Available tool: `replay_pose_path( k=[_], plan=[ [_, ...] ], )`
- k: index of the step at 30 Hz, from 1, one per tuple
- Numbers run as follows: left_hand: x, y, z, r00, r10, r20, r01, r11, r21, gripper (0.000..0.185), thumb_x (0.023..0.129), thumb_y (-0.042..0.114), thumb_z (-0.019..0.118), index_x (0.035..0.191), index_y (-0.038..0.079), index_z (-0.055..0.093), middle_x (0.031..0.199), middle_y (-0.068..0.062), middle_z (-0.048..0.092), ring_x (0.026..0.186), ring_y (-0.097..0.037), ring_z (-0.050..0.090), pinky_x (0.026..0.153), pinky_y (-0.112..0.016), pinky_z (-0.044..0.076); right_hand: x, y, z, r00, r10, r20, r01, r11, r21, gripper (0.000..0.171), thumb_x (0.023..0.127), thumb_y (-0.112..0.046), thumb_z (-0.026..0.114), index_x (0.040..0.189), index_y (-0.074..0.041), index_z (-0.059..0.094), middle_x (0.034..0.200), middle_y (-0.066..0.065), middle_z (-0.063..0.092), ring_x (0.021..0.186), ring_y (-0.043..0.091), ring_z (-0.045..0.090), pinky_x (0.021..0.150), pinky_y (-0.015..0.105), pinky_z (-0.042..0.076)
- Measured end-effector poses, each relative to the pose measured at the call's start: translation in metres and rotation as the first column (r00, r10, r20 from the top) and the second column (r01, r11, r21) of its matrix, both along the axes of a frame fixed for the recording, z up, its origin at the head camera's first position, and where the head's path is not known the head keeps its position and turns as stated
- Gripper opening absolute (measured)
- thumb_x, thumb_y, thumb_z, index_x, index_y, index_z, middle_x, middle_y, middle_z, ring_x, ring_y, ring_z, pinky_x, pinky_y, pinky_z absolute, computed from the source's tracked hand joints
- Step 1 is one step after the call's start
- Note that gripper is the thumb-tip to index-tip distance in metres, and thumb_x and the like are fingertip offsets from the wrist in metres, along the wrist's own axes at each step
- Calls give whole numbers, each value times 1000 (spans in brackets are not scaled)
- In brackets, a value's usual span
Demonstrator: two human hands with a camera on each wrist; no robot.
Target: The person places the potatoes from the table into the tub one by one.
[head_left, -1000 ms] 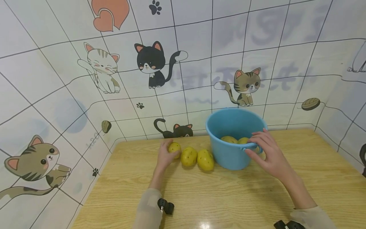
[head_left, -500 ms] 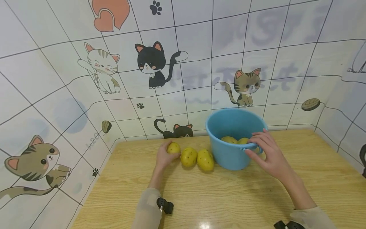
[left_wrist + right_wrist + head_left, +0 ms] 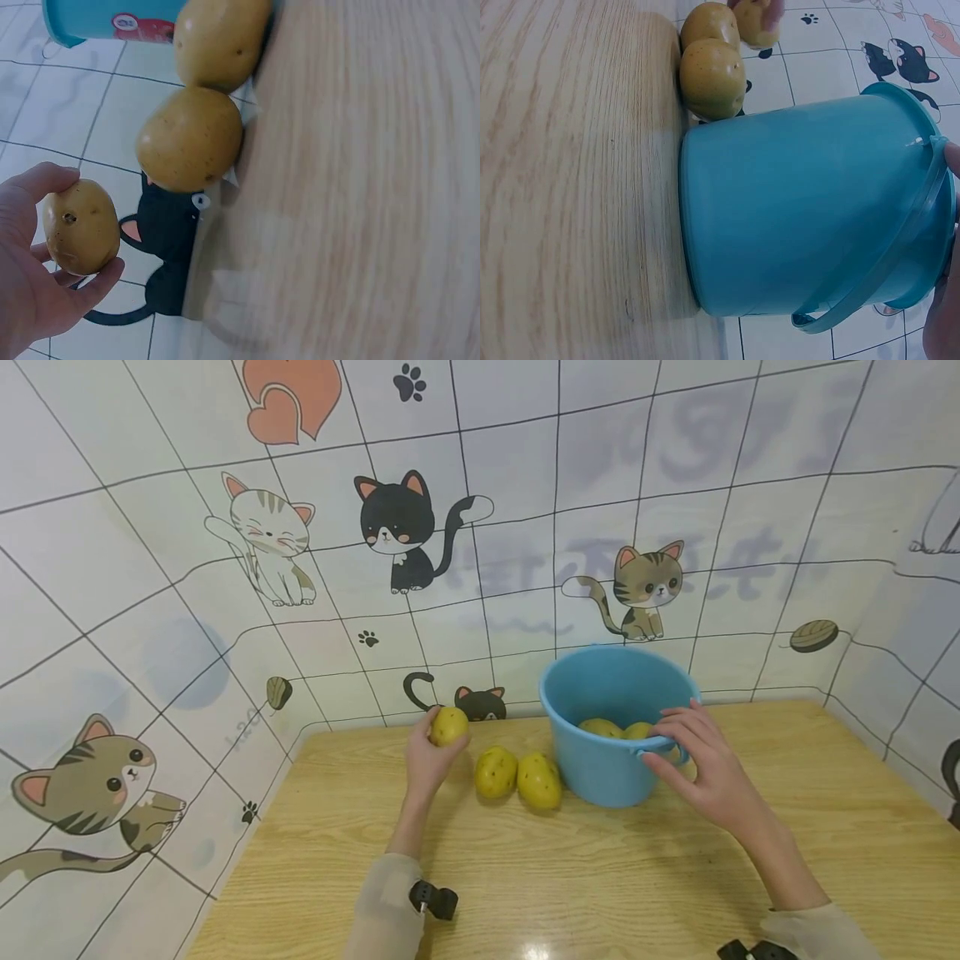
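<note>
My left hand grips a small yellow potato lifted above the wooden table; the left wrist view shows the same potato pinched between thumb and fingers of that hand. Two more potatoes lie side by side on the table, against the left side of a blue bucket. My right hand holds the bucket's near rim. At least two potatoes lie inside the bucket. In the right wrist view the bucket fills the frame.
Tiled walls with cat stickers close in the back and left of the table. The bucket's thin blue handle hangs down its side. Bare wood stretches toward the front and right.
My left hand has lifted the small potato off the table, up and slightly back. The right hand and the bucket have stayed still.
</note>
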State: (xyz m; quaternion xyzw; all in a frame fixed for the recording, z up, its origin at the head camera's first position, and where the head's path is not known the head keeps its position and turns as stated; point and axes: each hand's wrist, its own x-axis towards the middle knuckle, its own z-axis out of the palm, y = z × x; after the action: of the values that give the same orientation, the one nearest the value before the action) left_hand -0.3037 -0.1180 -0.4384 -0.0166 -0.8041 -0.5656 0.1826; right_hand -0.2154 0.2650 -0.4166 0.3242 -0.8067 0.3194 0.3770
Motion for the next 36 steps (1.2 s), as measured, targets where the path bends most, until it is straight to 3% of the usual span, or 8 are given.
replay_pose_path(
  k=[7, 12, 18, 24, 36],
  plan=[
    [7, 12, 17, 998, -11, -63, 14, 999, 48, 71, 78, 22, 86, 142, 7, 57, 131, -15, 59, 107, -33, 57, 84, -44, 55, 2, -1, 2, 1000, 3, 20, -3, 1000, -8, 37, 100, -42, 62, 104, -6, 68, 106, 6, 64, 122, 33, 49, 121, 52, 15],
    [14, 23, 31, 994, -58, -89, 69, 990, 122, 72, 78, 24, 88, 143, 14, 57, 140, -12, 54, 108, -32, 60, 85, -41, 56, 1, -3, 3, 1000, 14, -24, -15, 1000, -18, 43, 101, -47, 58, 103, -6, 68, 104, 7, 64, 119, 35, 50, 120, 55, 17],
    [27, 40, 52, 985, -108, -135, 127, 982, 139, 72, 78, 26, 87, 142, 18, 58, 135, -6, 57, 98, -23, 61, 79, -36, 56, 1, -1, 2, 1000, 7, -6, -8, 1000, -13, 42, 101, -47, 59, 103, -5, 68, 105, 7, 64, 120, 34, 50, 121, 53, 16],
    [37, 59, 62, 961, -194, -197, 221, 967, 124, 70, 80, 26, 86, 143, 15, 57, 136, -4, 58, 106, -24, 63, 84, -38, 56, 1, -1, 2, 1000, 10, -4, -10, 1000, -14, 42, 101, -46, 59, 103, -6, 68, 105, 7, 64, 121, 33, 49, 121, 53, 16],
    [50, 86, 81, 915, -301, -270, 336, 937, 92, 69, 81, 20, 85, 144, 17, 56, 137, 0, 58, 99, -21, 61, 89, -42, 56, 2, -1, 2, 1000, 9, 7, -9, 1000, -16, 40, 100, -44, 60, 104, -6, 68, 106, 7, 64, 121, 34, 49, 121, 53, 16]
  ],
)
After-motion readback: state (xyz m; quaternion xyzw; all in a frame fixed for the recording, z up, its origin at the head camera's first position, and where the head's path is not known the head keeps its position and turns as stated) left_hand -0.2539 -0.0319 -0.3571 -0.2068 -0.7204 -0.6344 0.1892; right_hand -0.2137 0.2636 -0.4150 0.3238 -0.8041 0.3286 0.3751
